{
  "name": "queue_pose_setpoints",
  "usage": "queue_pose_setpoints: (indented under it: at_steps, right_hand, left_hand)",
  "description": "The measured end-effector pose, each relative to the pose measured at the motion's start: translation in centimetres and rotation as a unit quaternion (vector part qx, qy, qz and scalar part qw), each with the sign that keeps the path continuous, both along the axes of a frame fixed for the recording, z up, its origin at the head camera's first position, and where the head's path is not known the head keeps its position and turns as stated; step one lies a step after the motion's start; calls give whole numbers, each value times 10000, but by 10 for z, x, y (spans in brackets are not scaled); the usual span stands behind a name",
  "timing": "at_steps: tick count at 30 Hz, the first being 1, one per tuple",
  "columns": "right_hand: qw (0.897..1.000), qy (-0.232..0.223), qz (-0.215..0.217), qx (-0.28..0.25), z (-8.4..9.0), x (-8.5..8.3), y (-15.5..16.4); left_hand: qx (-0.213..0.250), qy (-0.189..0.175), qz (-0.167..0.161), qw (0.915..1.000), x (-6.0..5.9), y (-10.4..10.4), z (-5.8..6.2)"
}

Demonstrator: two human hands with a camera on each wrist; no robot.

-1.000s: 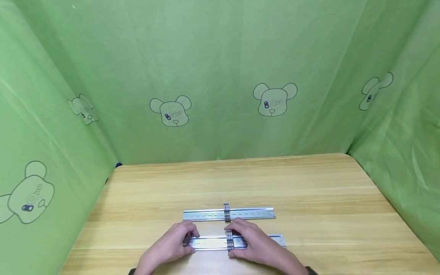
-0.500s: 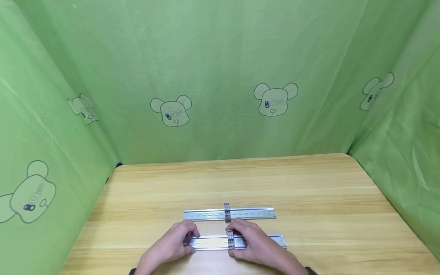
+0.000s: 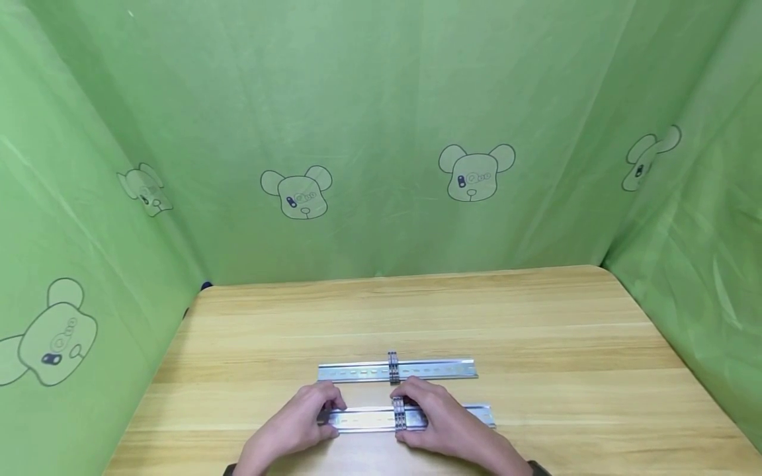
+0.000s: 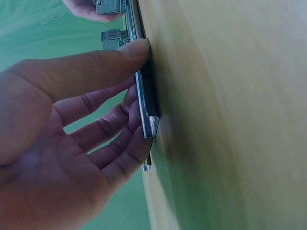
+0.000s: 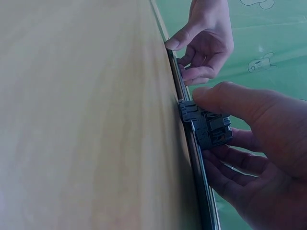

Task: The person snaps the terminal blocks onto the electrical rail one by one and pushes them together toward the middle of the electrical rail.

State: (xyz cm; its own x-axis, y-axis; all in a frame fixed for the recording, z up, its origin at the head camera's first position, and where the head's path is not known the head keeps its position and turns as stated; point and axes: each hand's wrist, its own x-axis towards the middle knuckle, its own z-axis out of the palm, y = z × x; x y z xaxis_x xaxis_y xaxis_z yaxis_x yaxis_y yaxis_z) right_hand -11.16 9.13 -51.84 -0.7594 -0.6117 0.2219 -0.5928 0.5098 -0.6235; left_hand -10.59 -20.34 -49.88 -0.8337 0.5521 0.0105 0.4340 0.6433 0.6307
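Both hands at the near slotted silver metal rail (image 3: 411, 418) on the light wooden counter (image 3: 536, 330).

The near rail lies flat on the counter, close to the front edge, parallel to the far slotted silver metal rail (image 3: 397, 370) just behind it. The left hand (image 3: 297, 423) pinches the near rail's left end, thumb on the near edge and fingers (image 4: 115, 129) curled over the far edge. The right hand (image 3: 443, 423) grips the small grey plastic terminal block (image 5: 206, 125) clipped on the near rail at mid-length, thumb and fingers closed on it. A second grey terminal block (image 3: 392, 367) sits on the far rail. Green printed cloth (image 3: 381, 132) surrounds the counter.
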Motion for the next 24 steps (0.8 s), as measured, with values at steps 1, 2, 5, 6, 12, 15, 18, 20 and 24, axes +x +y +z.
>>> queue_pose_setpoints:
  at_steps: [1,2,5,6,12,15,18,20,24]
  right_hand:
    - [10000,-27,0,-2,0,0,0]
    - [10000,-51,1,-4,1,0,0]
    - [10000,-97,4,-11,2,-1,0]
    - [10000,-99,6,-6,2,-1,-1]
    - [10000,-68,26,-12,3,-1,-1]
    - [10000,-55,50,-26,2,-1,-2]
    - [9999,-99,76,-11,1,-1,-2]
    - [9999,-150,81,22,1,0,-3]
    - [9997,-226,83,31,0,0,-3]
  left_hand:
    - [0,7,7,10000,0,0,0]
    - [-3,19,16,10000,0,0,0]
    - [-4,47,29,10000,0,-1,1]
    - [-8,54,31,10000,0,-1,1]
    - [37,123,5,9999,0,-2,1]
    - [52,136,-7,9999,0,-3,-1]
    - [49,94,-8,9999,-1,-4,-3]
    - [45,45,4,10000,-1,-6,-3]
    - [57,-96,58,9999,-3,-8,-3]
